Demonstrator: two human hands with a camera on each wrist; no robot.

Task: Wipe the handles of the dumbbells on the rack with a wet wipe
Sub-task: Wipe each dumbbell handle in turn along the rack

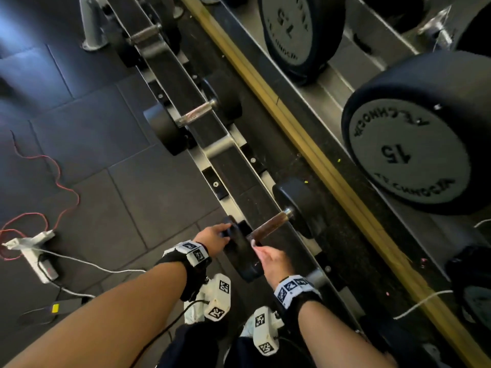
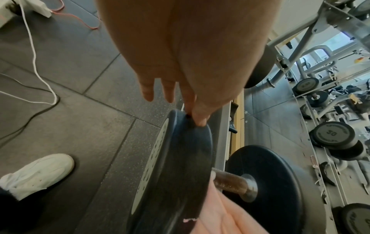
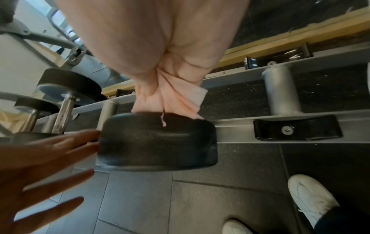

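Down low, the right hand (image 1: pixel 275 262) grips the wipe (image 3: pixel 181 96) against the dumbbell handle (image 1: pixel 271 225); left hand (image 1: pixel 212 239) open.

We cannot see our right hand's fingers (image 3: pixel 186 101): the pale pink wet wipe (image 3: pixel 176 95) covers them, and the near black rubber dumbbell head (image 3: pixel 158 142) hides the handle.

Dark rubber floor tiles (image 1: pixel 111 144) fill the left of the head view, with a white power strip (image 1: pixel 32 251) and a red wire (image 1: pixel 61 187) at lower left. A yellow wooden strip (image 1: pixel 300 134) runs diagonally along a wall mirror (image 1: pixel 377 38) at upper right. Grey gym machines (image 2: pixel 312 52) stand in daylight at the upper right of the left wrist view.
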